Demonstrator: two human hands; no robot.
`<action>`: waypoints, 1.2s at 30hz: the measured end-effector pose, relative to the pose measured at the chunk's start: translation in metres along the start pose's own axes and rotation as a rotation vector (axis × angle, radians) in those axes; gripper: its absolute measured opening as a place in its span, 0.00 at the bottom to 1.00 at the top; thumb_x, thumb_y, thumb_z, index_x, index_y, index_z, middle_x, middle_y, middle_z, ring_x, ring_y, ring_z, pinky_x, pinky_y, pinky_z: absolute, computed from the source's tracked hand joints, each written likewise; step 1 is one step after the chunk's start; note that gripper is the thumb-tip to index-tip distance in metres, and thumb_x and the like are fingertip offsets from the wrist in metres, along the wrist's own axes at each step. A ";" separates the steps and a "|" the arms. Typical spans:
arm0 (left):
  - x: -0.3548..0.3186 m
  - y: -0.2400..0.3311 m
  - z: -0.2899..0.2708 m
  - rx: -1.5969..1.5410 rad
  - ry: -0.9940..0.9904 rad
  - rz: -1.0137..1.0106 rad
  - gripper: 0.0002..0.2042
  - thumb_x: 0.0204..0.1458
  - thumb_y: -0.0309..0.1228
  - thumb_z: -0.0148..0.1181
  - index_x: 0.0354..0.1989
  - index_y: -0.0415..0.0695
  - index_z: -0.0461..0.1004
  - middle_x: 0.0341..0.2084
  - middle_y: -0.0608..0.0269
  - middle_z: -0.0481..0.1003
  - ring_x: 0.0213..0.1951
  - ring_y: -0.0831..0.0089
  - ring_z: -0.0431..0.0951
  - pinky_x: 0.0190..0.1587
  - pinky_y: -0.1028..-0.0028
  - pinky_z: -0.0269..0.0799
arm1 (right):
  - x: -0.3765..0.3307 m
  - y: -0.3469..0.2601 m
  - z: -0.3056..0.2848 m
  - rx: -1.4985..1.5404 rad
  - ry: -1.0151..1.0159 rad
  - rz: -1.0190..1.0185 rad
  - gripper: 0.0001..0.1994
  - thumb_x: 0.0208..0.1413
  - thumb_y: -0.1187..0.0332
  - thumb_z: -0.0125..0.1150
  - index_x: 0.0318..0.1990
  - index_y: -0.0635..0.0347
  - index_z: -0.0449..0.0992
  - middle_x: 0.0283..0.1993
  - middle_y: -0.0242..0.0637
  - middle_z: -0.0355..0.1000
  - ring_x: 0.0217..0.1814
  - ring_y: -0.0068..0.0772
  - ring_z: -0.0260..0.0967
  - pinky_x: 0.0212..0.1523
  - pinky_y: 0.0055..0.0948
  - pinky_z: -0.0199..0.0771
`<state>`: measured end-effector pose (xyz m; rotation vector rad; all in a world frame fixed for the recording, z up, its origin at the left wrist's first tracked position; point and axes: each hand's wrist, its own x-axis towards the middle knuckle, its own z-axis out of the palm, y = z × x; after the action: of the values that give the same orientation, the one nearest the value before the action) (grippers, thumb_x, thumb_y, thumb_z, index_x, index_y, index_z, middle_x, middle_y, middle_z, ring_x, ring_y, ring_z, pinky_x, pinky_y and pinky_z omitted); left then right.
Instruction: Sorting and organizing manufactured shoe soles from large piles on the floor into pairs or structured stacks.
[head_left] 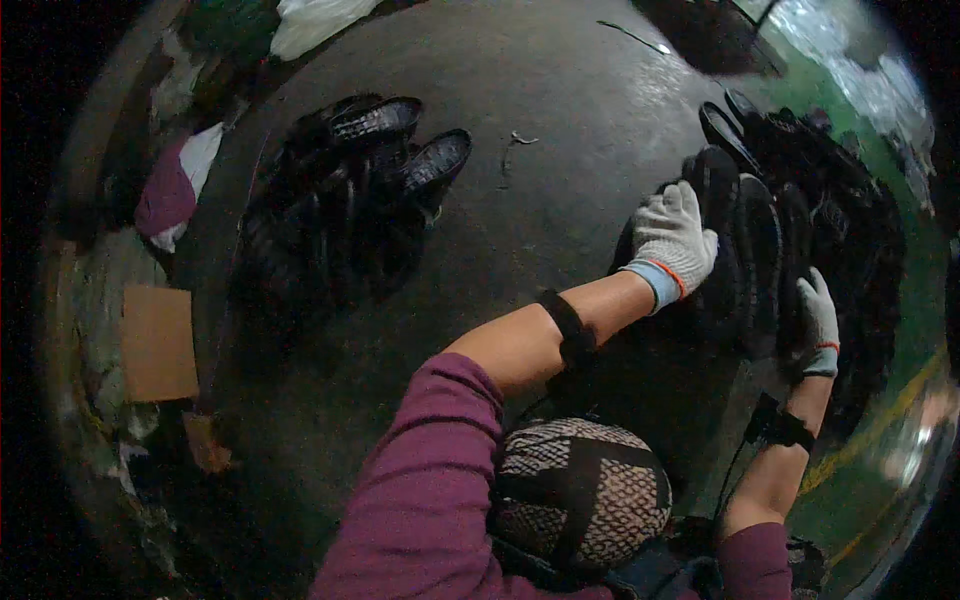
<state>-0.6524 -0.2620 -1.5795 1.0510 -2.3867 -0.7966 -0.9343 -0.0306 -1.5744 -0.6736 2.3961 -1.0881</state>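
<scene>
On the right, black shoes [757, 250] stand packed side by side in a row, dark and hard to tell apart. My left hand [672, 236], in a white knitted glove with a blue and orange cuff, lies on the near left side of that row, fingers stretched along a shoe. My right hand [820, 318], gloved alike, rests against the row's right side with its fingers extended; part of it is in shadow. Several shoes sit between my two hands. Neither hand visibly grips a single shoe.
At the left lies another heap of black shoes [345, 195], some soles up. A cardboard piece [160, 343] and a purple and white cloth or bag [172, 192] lie at the far left. Clear plastic [880, 95] is at the far right. A net-covered round form [585, 490] is before me.
</scene>
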 end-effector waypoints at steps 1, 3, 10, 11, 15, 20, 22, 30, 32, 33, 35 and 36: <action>-0.001 -0.021 -0.018 0.004 0.019 -0.014 0.31 0.59 0.49 0.56 0.60 0.32 0.72 0.66 0.34 0.62 0.61 0.38 0.70 0.66 0.45 0.63 | 0.003 -0.008 0.007 -0.085 0.014 0.021 0.33 0.64 0.60 0.62 0.73 0.67 0.63 0.76 0.52 0.63 0.75 0.45 0.63 0.72 0.34 0.62; 0.002 -0.052 -0.045 -0.049 -0.187 0.141 0.32 0.59 0.52 0.56 0.58 0.31 0.74 0.61 0.35 0.67 0.58 0.39 0.72 0.66 0.51 0.64 | 0.002 -0.031 0.014 -0.324 0.198 -0.064 0.33 0.64 0.60 0.62 0.73 0.68 0.63 0.76 0.53 0.62 0.77 0.46 0.61 0.73 0.35 0.61; 0.073 -0.355 -0.222 0.437 0.728 0.116 0.06 0.50 0.32 0.58 0.33 0.48 0.80 0.37 0.55 0.77 0.42 0.56 0.76 0.46 0.57 0.73 | -0.106 -0.234 0.125 0.439 0.357 -0.444 0.23 0.69 0.69 0.58 0.69 0.67 0.69 0.68 0.43 0.71 0.65 0.30 0.69 0.69 0.30 0.67; 0.064 -0.377 -0.227 1.020 0.515 -0.153 0.09 0.53 0.32 0.56 0.40 0.47 0.80 0.41 0.56 0.77 0.45 0.57 0.78 0.51 0.61 0.75 | -0.095 -0.231 0.106 0.405 0.337 -0.495 0.23 0.69 0.69 0.58 0.69 0.67 0.69 0.68 0.43 0.71 0.65 0.30 0.69 0.69 0.30 0.67; 0.105 -0.367 -0.278 0.836 0.243 -0.590 0.15 0.62 0.35 0.53 0.52 0.53 0.81 0.56 0.61 0.78 0.65 0.62 0.72 0.62 0.59 0.72 | -0.102 -0.250 0.161 0.448 0.061 -0.477 0.20 0.69 0.74 0.56 0.66 0.66 0.72 0.65 0.40 0.73 0.65 0.31 0.70 0.68 0.31 0.68; 0.119 -0.392 -0.330 1.105 0.042 -0.602 0.20 0.62 0.38 0.53 0.62 0.53 0.77 0.61 0.63 0.77 0.69 0.63 0.69 0.69 0.54 0.60 | -0.102 -0.254 0.256 0.315 -0.453 -0.603 0.27 0.55 0.83 0.61 0.65 0.69 0.72 0.69 0.44 0.70 0.71 0.39 0.68 0.72 0.36 0.66; 0.110 -0.401 -0.347 1.115 -0.158 -0.790 0.20 0.61 0.40 0.54 0.61 0.56 0.79 0.62 0.63 0.78 0.66 0.62 0.74 0.68 0.52 0.58 | -0.112 -0.265 0.288 0.198 -0.566 -0.644 0.27 0.54 0.82 0.63 0.64 0.65 0.74 0.65 0.43 0.73 0.69 0.37 0.70 0.70 0.34 0.68; 0.065 -0.325 -0.308 0.837 0.127 -0.419 0.16 0.59 0.36 0.55 0.54 0.55 0.80 0.48 0.47 0.80 0.50 0.47 0.82 0.50 0.47 0.78 | -0.112 -0.280 0.348 0.426 -0.739 -0.326 0.28 0.67 0.64 0.64 0.71 0.66 0.67 0.66 0.44 0.72 0.68 0.35 0.70 0.69 0.32 0.68; 0.032 -0.291 -0.283 0.508 0.161 -0.353 0.20 0.61 0.38 0.55 0.58 0.43 0.74 0.50 0.38 0.77 0.49 0.39 0.79 0.53 0.48 0.76 | -0.100 -0.277 0.382 0.460 -0.685 -0.245 0.30 0.66 0.64 0.64 0.72 0.67 0.64 0.68 0.44 0.71 0.69 0.35 0.69 0.69 0.32 0.67; 0.020 -0.277 -0.266 0.278 0.116 -0.305 0.23 0.62 0.40 0.56 0.60 0.37 0.72 0.52 0.35 0.76 0.53 0.39 0.77 0.58 0.52 0.74 | -0.096 -0.275 0.395 0.488 -0.622 -0.159 0.33 0.66 0.64 0.65 0.73 0.69 0.61 0.69 0.45 0.70 0.69 0.36 0.68 0.70 0.31 0.67; -0.008 -0.260 -0.245 -0.310 -0.281 -0.173 0.29 0.62 0.43 0.60 0.63 0.33 0.68 0.59 0.33 0.72 0.61 0.42 0.73 0.66 0.56 0.67 | -0.103 -0.275 0.409 0.806 -0.700 0.001 0.33 0.65 0.69 0.64 0.75 0.69 0.59 0.70 0.43 0.69 0.68 0.35 0.69 0.68 0.31 0.68; -0.010 -0.255 -0.243 -0.115 -0.131 -0.078 0.28 0.62 0.43 0.60 0.62 0.33 0.69 0.58 0.34 0.72 0.61 0.42 0.73 0.66 0.56 0.67 | -0.101 -0.273 0.404 0.886 -0.656 -0.001 0.32 0.65 0.71 0.61 0.75 0.68 0.59 0.69 0.42 0.69 0.67 0.35 0.69 0.68 0.31 0.68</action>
<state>-0.3731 -0.4769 -1.5628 1.0815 -2.3857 -1.0476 -0.5614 -0.3603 -1.5883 -0.5687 1.1924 -1.4699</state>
